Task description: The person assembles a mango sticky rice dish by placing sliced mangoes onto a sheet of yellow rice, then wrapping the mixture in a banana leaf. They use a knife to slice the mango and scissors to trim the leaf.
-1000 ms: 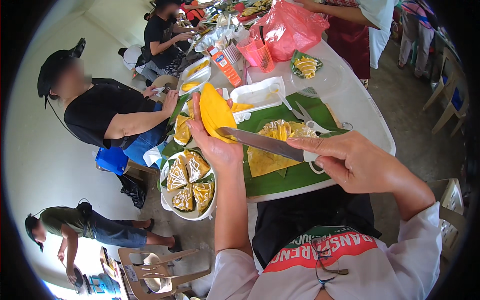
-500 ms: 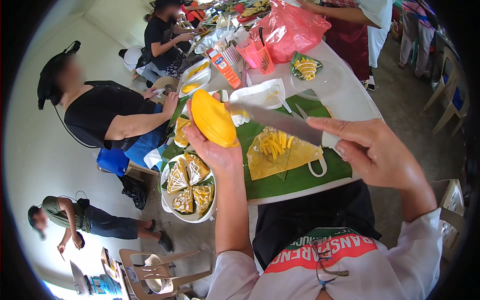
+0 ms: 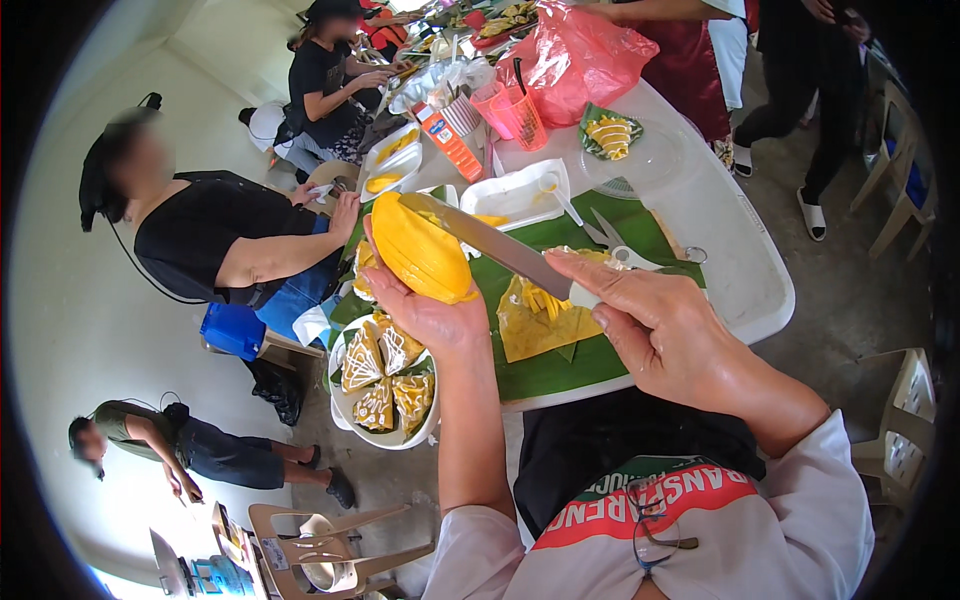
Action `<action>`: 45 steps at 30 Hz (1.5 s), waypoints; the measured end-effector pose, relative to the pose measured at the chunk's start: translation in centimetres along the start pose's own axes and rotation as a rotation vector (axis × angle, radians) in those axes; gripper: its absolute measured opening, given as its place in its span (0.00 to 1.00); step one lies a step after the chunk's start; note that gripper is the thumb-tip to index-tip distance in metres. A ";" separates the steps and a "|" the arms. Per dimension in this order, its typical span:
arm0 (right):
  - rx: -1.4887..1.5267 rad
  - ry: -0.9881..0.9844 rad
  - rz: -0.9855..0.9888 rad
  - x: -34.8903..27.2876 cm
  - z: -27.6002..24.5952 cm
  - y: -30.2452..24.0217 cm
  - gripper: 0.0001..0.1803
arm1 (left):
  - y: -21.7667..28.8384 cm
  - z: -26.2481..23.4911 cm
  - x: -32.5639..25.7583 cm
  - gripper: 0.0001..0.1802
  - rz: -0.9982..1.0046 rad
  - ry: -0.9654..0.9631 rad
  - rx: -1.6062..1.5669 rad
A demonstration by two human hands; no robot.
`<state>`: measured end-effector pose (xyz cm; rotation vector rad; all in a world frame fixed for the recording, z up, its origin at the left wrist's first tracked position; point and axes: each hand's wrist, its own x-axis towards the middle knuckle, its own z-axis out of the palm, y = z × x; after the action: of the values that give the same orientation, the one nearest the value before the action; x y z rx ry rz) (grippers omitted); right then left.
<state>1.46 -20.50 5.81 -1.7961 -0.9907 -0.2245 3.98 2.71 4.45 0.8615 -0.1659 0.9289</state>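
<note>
My left hand (image 3: 428,315) cups a peeled yellow mango (image 3: 418,252) from below, raised above the table. My right hand (image 3: 655,325) grips the handle of a long kitchen knife (image 3: 490,240), whose blade lies across the top of the mango. Below them a green banana leaf (image 3: 545,365) covers the white table (image 3: 735,265) and carries yellow sticky rice with mango strips (image 3: 535,310).
A white bowl (image 3: 385,380) of leaf-wrapped rice portions sits at the table's left edge. Scissors (image 3: 625,245), white foam trays (image 3: 515,195), a pink plastic bag (image 3: 580,55) and cups lie farther back. A person in black (image 3: 215,235) sits on the left; others stand beyond. Plastic chairs (image 3: 315,530) stand below.
The mango has turned in my left hand and the knife blade has come onto its top. My right hand moved in closer to the fruit.
</note>
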 end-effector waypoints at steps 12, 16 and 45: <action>0.009 0.037 -0.027 0.4 0.5 -0.1 0.31 | -0.2 0.1 0.0 0.32 0.015 -0.052 0.013; -0.008 0.026 -0.016 0.5 0.6 0.0 0.31 | -0.4 0.2 -0.1 0.33 0.018 -0.047 0.032; -0.007 -0.090 0.039 -0.1 0.0 -0.6 0.33 | -0.1 -0.1 0.2 0.33 -0.003 -0.104 -0.042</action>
<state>1.01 -20.47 6.19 -1.8434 -1.0175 -0.1241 4.12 2.86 4.43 0.8717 -0.2727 0.8759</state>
